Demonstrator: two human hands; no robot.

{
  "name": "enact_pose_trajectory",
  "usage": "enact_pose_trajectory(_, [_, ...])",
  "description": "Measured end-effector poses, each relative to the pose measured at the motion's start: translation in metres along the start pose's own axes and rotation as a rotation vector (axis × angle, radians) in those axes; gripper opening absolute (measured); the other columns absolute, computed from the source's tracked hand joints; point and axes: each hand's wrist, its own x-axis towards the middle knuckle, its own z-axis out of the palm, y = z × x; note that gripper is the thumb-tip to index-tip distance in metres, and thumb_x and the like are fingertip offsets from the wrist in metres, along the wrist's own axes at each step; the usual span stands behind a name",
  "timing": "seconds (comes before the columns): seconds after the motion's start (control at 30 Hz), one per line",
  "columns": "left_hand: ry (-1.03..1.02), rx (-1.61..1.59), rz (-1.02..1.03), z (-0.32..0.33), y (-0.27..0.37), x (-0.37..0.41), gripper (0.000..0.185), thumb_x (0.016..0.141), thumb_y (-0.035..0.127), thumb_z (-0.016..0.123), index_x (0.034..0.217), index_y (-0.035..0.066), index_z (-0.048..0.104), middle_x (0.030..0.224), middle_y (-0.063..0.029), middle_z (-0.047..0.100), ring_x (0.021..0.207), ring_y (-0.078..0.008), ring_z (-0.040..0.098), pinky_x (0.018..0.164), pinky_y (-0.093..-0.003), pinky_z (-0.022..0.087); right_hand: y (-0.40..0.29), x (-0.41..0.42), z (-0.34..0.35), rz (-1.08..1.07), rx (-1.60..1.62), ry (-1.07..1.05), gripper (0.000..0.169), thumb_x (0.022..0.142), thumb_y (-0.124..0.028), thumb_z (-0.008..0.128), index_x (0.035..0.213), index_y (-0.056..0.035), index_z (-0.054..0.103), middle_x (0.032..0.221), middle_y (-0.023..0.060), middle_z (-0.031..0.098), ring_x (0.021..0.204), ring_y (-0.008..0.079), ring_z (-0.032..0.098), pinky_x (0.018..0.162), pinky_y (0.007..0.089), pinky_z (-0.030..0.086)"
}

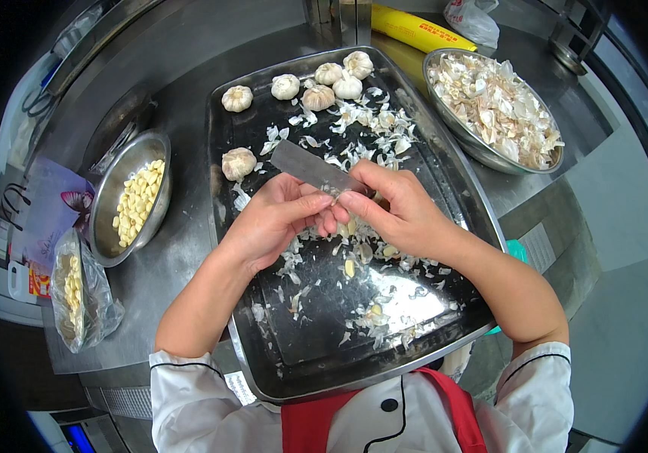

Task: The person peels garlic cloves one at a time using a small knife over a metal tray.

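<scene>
My right hand (400,209) grips a knife with a broad, flat blade (307,163) that points up and left over my left hand (276,215). Between the fingertips of that left hand is a small garlic clove, mostly hidden by the thumbs. Both hands meet above a large dark metal tray (301,354). A whole garlic bulb (239,164) sits just beyond my left hand, and several more bulbs (318,97) stand along the tray's far side. White garlic skins (378,119) and a few loose cloves (349,268) lie scattered under and around the hands.
Left of the tray, a steel bowl (162,218) holds peeled cloves, beside a plastic bag (106,303) with more cloves. At the far right, another steel bowl (465,139) is heaped with skins. A yellow roll (414,28) and a white plastic bag (474,22) lie behind.
</scene>
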Motion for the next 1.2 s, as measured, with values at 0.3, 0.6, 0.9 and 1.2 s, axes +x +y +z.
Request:
enact_pose_trajectory(0.3, [0.04, -0.143, 0.085, 0.001, -0.003, 0.003, 0.024, 0.09, 0.01, 0.061, 0.11, 0.002, 0.053, 0.096, -0.0078, 0.064, 0.083, -0.0126, 0.059, 0.078, -0.0243, 0.047, 0.001, -0.001, -0.005, 0.087, 0.044, 0.034, 0.016, 0.091, -0.016, 0.059, 0.087, -0.0007, 0.056, 0.069, 0.0018, 0.056, 0.06, 0.0058, 0.049, 0.052, 0.0239, 0.041])
enact_pose_trajectory(0.6, [0.012, -0.134, 0.116, 0.0, 0.0, 0.005, 0.023, 0.089, 0.01, 0.062, 0.11, 0.004, 0.052, 0.097, -0.0078, 0.064, 0.081, -0.0116, 0.06, 0.076, -0.0239, 0.048, 0.003, 0.003, -0.013, 0.114, 0.101, 0.157, 0.014, 0.086, -0.01, 0.06, 0.094, -0.0007, 0.053, 0.073, 0.002, 0.054, 0.066, 0.004, 0.049, 0.056, 0.0226, 0.043])
enact_pose_trajectory(0.9, [0.083, 0.029, 0.12, 0.002, -0.002, 0.004, 0.022, 0.087, 0.008, 0.064, 0.106, 0.003, 0.054, 0.089, -0.0042, 0.062, 0.081, -0.0105, 0.059, 0.073, -0.0238, 0.047, -0.009, 0.001, -0.004, 0.048, -0.098, 0.063, 0.017, 0.082, -0.009, 0.066, 0.091, 0.002, 0.056, 0.069, 0.0061, 0.059, 0.057, 0.0069, 0.054, 0.052, 0.0229, 0.048])
enact_pose_trajectory(1.2, [0.074, 0.096, 0.148, 0.006, -0.002, 0.003, 0.024, 0.087, 0.006, 0.064, 0.108, 0.002, 0.054, 0.093, -0.0037, 0.061, 0.082, -0.0098, 0.059, 0.076, -0.0235, 0.048, -0.008, 0.001, -0.003, 0.049, -0.006, 0.15, 0.014, 0.084, -0.008, 0.065, 0.087, 0.0037, 0.057, 0.073, 0.0097, 0.065, 0.065, 0.0095, 0.062, 0.056, 0.0276, 0.052])
